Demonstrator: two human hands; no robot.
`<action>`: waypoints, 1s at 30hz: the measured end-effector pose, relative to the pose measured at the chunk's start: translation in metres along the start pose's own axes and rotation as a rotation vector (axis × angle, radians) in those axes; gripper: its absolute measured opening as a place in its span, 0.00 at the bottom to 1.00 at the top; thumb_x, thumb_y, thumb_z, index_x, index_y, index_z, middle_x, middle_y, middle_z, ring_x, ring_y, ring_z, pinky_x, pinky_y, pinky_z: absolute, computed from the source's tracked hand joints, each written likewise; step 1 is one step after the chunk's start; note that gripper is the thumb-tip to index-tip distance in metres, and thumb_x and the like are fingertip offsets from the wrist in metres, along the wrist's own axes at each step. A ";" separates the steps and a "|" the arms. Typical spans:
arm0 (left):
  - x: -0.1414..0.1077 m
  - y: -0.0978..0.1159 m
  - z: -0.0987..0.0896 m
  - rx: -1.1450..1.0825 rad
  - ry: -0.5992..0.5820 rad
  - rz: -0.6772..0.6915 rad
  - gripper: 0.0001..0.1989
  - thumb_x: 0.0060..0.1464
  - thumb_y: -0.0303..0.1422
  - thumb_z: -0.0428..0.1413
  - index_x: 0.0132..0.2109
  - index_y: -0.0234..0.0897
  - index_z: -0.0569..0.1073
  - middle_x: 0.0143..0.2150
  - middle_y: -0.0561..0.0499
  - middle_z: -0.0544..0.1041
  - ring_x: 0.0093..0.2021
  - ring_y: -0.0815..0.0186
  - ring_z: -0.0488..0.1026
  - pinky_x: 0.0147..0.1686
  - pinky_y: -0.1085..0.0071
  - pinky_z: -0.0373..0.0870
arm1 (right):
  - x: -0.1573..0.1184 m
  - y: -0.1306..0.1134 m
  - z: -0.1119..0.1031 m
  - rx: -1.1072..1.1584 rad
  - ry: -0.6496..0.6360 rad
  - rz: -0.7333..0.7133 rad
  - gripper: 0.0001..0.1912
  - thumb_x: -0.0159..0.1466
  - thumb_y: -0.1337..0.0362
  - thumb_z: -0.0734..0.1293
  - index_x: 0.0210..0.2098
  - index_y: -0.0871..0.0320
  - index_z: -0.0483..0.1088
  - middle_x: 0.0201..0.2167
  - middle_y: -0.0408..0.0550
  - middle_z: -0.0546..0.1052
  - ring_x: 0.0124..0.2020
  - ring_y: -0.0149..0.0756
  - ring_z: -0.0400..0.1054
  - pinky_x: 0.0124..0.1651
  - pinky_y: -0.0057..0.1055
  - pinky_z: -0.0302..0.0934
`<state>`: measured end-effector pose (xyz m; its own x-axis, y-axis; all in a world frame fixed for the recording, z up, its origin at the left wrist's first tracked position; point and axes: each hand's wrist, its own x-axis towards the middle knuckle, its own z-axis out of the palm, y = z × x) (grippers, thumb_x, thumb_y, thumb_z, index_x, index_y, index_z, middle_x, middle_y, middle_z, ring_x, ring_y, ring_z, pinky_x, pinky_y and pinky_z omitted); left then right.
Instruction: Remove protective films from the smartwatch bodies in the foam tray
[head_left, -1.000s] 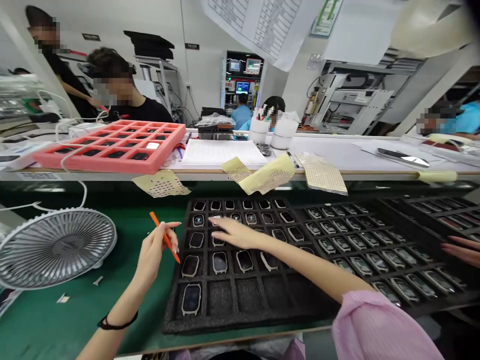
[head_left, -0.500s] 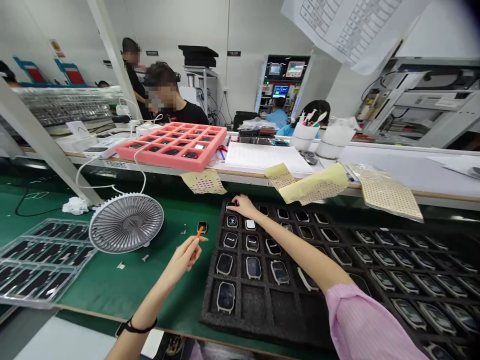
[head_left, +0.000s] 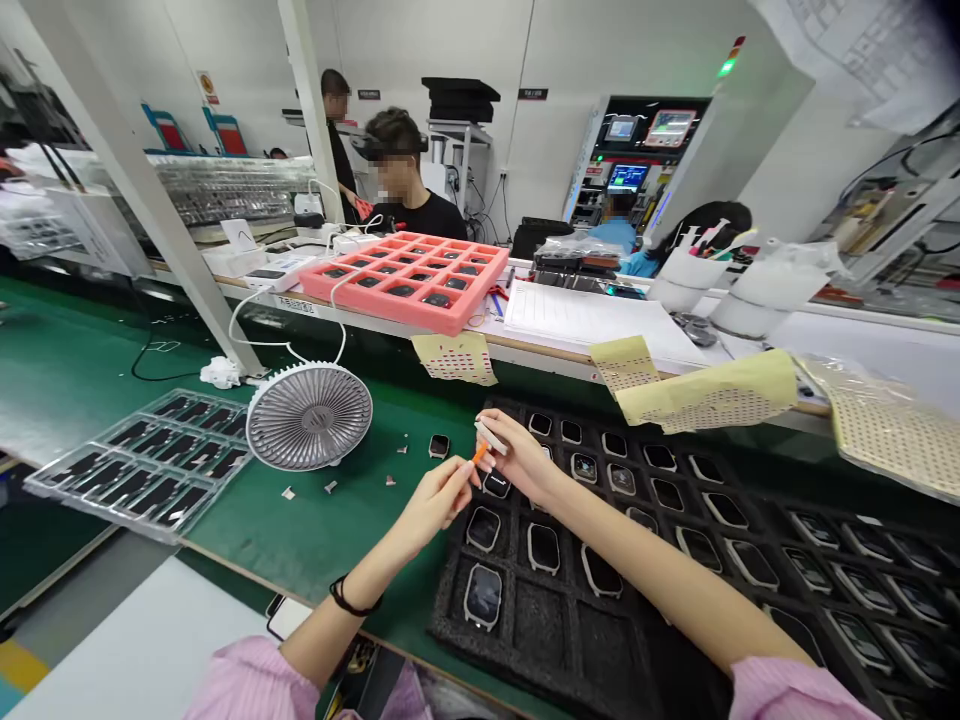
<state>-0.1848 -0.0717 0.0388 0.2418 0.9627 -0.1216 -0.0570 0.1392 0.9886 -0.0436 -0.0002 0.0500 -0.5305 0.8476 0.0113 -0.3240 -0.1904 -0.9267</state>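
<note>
We see the left hand [head_left: 436,505] and the right hand [head_left: 521,460] drawn close together above the near corner of a black foam tray [head_left: 450,640]; they look almost touching, though from this angle we cannot be sure. The left fingers pinch an orange stick [head_left: 478,453], with only its tip showing; the right fingers pinch a thin pale strip [head_left: 489,434], too small for us to say what it is. Most cells in the tray's middle rows hold a pale-framed watch case [head_left: 544,549], while the nearest row holds a single darker one [head_left: 483,596], with bare cells [head_left: 541,642] beside it, so that row stands largely unfilled. A loose watch case [head_left: 439,446] lies on the green mat [head_left: 225,540] off the tray's edge, near small scraps [head_left: 330,487]; a desk fan [head_left: 309,416] stands to the left. The far cells are dim, so we cannot tell whether all of them are filled; the hands hide part of the corner cells, and the tray's right side runs out of view at the frame's edge.
</note>
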 end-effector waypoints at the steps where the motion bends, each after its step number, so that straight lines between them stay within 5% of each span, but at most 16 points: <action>1: 0.000 0.002 0.002 -0.005 0.003 0.003 0.23 0.53 0.54 0.49 0.34 0.36 0.64 0.17 0.61 0.55 0.13 0.80 0.45 0.12 0.83 0.41 | -0.003 -0.002 0.003 0.060 -0.002 0.020 0.12 0.58 0.56 0.67 0.34 0.56 0.61 0.19 0.37 0.62 0.18 0.26 0.57 0.24 0.26 0.56; 14: -0.002 0.008 0.002 0.083 0.042 0.052 0.25 0.52 0.53 0.50 0.33 0.33 0.70 0.15 0.59 0.58 0.13 0.79 0.49 0.14 0.81 0.44 | -0.007 -0.004 0.008 0.018 0.060 -0.019 0.16 0.57 0.55 0.69 0.30 0.57 0.60 0.15 0.34 0.61 0.13 0.22 0.52 0.19 0.21 0.50; 20: -0.001 0.005 0.004 -0.023 0.041 0.051 0.24 0.50 0.53 0.53 0.30 0.33 0.68 0.15 0.59 0.60 0.12 0.81 0.47 0.13 0.81 0.41 | -0.009 -0.001 0.016 0.331 -0.060 0.140 0.21 0.55 0.54 0.70 0.26 0.57 0.54 0.11 0.30 0.56 0.09 0.18 0.39 0.14 0.19 0.40; 24: 0.000 -0.002 0.006 -0.116 0.040 0.069 0.24 0.49 0.52 0.55 0.31 0.32 0.69 0.15 0.60 0.60 0.11 0.81 0.46 0.12 0.82 0.41 | -0.009 0.002 0.018 0.391 -0.042 0.164 0.20 0.55 0.56 0.70 0.25 0.57 0.53 0.10 0.30 0.55 0.09 0.18 0.39 0.18 0.20 0.49; 30: 0.005 -0.001 0.005 -0.158 0.168 0.119 0.25 0.47 0.54 0.56 0.28 0.33 0.66 0.12 0.61 0.56 0.11 0.81 0.46 0.11 0.83 0.42 | -0.009 0.007 0.021 0.263 0.047 0.055 0.13 0.57 0.57 0.67 0.32 0.55 0.58 0.12 0.32 0.59 0.09 0.20 0.43 0.16 0.21 0.38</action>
<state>-0.1785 -0.0683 0.0375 0.0609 0.9977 -0.0310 -0.2294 0.0442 0.9723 -0.0575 -0.0189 0.0509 -0.5181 0.8533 -0.0589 -0.4915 -0.3533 -0.7960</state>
